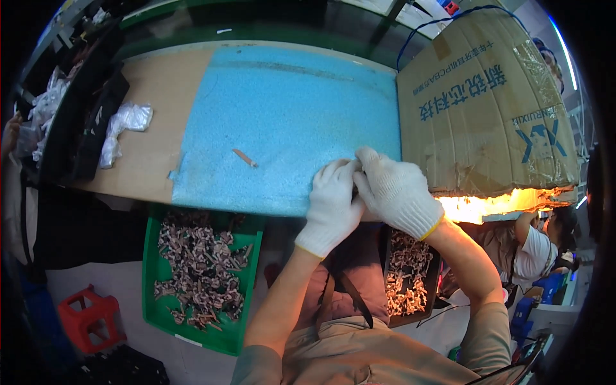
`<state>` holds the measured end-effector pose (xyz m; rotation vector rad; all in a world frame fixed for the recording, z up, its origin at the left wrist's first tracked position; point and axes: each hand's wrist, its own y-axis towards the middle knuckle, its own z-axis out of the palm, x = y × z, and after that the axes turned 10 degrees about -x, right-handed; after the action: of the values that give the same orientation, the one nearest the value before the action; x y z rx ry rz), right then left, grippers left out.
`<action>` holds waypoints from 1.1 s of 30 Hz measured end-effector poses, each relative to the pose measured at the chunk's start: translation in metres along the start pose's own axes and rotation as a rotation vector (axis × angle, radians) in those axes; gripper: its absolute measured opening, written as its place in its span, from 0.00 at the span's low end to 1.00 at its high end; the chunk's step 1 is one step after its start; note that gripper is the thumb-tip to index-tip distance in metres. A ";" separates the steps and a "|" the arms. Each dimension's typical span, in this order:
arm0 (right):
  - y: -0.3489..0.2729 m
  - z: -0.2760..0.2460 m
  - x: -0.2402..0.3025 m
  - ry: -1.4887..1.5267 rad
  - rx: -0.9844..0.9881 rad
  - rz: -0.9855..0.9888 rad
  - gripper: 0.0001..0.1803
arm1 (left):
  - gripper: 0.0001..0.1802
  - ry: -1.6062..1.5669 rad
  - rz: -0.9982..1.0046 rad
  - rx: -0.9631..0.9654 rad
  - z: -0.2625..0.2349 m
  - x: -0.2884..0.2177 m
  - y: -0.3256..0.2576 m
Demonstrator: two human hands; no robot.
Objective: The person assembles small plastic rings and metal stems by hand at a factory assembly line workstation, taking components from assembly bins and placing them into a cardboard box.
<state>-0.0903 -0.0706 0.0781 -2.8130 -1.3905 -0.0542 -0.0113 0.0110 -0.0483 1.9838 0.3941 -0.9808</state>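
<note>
My left hand [335,202] and my right hand [396,192], both in white knit gloves, meet over the front right part of a blue foam mat [282,109]. Their fingertips press together, closed. Whatever they pinch is hidden by the gloves or too small to name. To the left of my hands, a small brown elongated piece [244,158] lies alone on the mat. Below the table edge at the left, a green bin [151,276] holds many small brownish parts [202,269]. Similar parts [407,269] fill a dark bin at the right, beyond my right forearm.
A large cardboard box [475,109] stands at the right, bright orange light glowing under its lower edge. Plastic bags [125,128] lie by black trays [102,128] at the left. A red stool [92,319] stands on the floor. Another person [538,250] sits at the far right.
</note>
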 end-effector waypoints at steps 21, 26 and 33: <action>-0.002 0.013 -0.005 -0.081 0.002 -0.142 0.12 | 0.15 -0.781 -0.445 -0.083 0.015 -0.027 0.028; -0.005 0.017 -0.006 -0.109 -0.014 -0.099 0.15 | 0.17 -0.762 -0.371 -0.130 0.018 -0.026 0.027; -0.007 0.023 -0.022 0.113 -0.260 -0.006 0.18 | 0.19 -0.470 -0.196 -0.253 0.020 -0.014 0.022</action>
<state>-0.1080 -0.0833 0.0540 -2.9519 -1.4637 -0.4177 -0.0168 -0.0170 -0.0314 1.4517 0.4272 -1.4051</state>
